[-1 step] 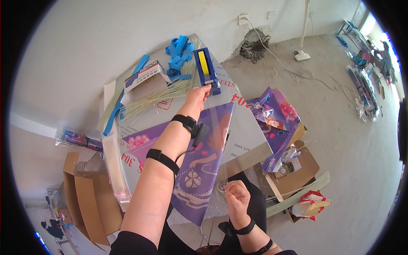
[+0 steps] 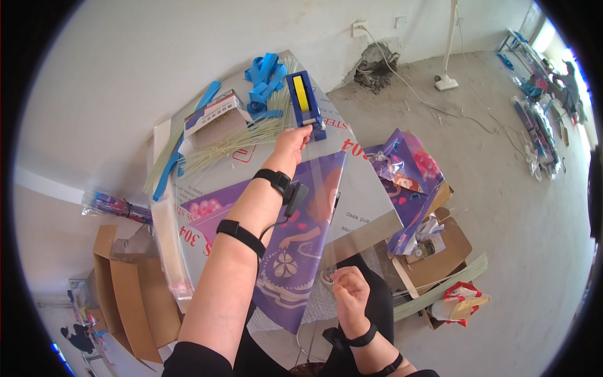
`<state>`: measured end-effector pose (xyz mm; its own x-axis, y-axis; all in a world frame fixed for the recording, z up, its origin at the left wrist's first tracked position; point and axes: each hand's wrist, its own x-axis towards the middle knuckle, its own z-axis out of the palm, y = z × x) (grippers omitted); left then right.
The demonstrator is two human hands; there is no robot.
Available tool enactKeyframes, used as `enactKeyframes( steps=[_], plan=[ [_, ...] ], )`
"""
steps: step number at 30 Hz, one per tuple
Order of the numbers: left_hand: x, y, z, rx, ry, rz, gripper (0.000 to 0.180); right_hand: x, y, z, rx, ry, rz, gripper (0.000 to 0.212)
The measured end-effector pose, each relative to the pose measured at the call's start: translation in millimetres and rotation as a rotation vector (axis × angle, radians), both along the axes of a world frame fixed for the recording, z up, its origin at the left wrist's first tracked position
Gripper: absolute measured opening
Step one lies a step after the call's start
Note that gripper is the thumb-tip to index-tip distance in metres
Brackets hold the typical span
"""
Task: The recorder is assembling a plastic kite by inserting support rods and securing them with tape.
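Observation:
A blue tape dispenser (image 2: pixel 294 94) with a yellow core stands near the far right edge of the board-topped table (image 2: pixel 361 213). My left hand (image 2: pixel 293 146) reaches forward to its near end, fingers closed against the front. What looks like a strip of clear tape (image 2: pixel 318 173) runs from there toward me. Under my left forearm lies a purple printed sheet (image 2: pixel 295 251) with a cartoon figure, its pointed end hanging over the near edge. My right hand (image 2: pixel 352 295) is closed by the edge, beside a small pale ring (image 2: pixel 326 278); what its fingers hold is too small to make out.
Blue strapping (image 2: pixel 265 78), an opened small box (image 2: pixel 217 122) and thin pale rods (image 2: pixel 242 139) lie on the table's far left. Cardboard boxes stand at left (image 2: pixel 141 295) and right (image 2: pixel 433 264). More purple printed material (image 2: pixel 405 176) sits off the right edge.

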<state>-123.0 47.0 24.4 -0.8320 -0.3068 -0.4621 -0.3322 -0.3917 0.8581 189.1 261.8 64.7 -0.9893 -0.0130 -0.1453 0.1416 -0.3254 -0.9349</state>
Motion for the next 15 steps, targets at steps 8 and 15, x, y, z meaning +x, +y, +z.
enactKeyframes(
  steps=[8, 15],
  plan=[
    [9.0, -14.4, -2.1, -0.502, -0.158, -0.01, 0.018, 3.1, -8.3, 2.8, 0.139, 0.106, 0.024, 0.013],
    [62.5, -122.5, 112.5, 0.01, 0.436, 0.031, 0.014, -4.0, -19.0, -7.0, 0.209, 0.066, 0.156, 0.007]
  ],
)
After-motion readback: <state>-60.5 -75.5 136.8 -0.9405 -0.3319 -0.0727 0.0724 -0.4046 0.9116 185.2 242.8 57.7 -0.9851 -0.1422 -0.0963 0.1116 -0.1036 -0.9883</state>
